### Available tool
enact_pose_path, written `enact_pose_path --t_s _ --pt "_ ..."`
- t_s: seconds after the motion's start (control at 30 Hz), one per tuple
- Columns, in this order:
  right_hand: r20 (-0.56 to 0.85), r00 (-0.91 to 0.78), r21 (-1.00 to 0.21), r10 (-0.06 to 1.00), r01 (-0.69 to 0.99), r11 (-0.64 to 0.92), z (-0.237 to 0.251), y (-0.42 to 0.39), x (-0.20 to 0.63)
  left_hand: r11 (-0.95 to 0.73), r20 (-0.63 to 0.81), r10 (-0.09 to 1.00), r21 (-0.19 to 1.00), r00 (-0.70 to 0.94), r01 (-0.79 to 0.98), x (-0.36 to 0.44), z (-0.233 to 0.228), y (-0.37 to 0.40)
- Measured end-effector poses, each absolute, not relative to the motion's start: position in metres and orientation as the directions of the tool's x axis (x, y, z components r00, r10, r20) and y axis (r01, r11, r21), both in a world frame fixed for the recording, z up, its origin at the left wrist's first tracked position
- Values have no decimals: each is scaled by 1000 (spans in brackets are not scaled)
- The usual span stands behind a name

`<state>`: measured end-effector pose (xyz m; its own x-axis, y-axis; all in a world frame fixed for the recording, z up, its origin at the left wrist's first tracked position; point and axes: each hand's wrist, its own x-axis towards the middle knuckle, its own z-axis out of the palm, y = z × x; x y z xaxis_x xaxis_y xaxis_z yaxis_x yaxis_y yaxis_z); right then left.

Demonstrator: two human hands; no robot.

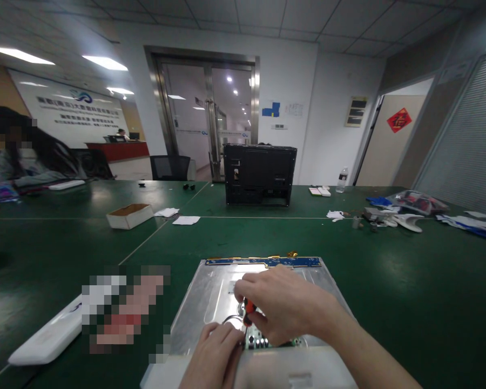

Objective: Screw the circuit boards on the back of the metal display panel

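A flat metal display panel (194,308) lies in front of me with a long narrow blue circuit strip (263,262) along its far edge. My right hand (281,308) is closed round a screwdriver (249,308) with a red and black handle, its shaft pointing down at the panel. Under that hand part of a green circuit board (259,341) shows; the rest is covered. My left hand (221,351) rests on the near part of the panel, fingers curled together beside the screwdriver's tip. What those fingers grip, if anything, is hidden. A dark cable (229,319) curves next to them.
A long white case (48,335) lies to the left beside a blurred-out patch. Farther off are an open cardboard box (130,216), papers (186,220), and an upright black monitor housing (260,175). Bags and scraps (413,205) lie at right, near a bottle (342,180). Another person sits far left.
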<state>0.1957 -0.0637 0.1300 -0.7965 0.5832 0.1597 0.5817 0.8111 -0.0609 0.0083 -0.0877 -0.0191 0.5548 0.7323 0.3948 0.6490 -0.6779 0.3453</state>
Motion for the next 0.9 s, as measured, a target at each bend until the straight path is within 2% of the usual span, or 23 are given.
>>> enact_pose_path --t_s 0.23,0.43,0.6,0.9 --pt "145 -768 -4 624 631 776 129 -63 191 -700 436 708 330 555 633 7 -21 -88" --pt "157 -759 -14 632 638 770 127 -62 191 -721 498 675 290 544 629 5 -22 -86" --pt "123 -757 4 641 647 763 128 -62 190 -710 440 697 314 565 631 5 -22 -85" --pt "140 -798 -23 586 589 808 130 -65 192 -707 452 701 336 552 623 6 -22 -86"
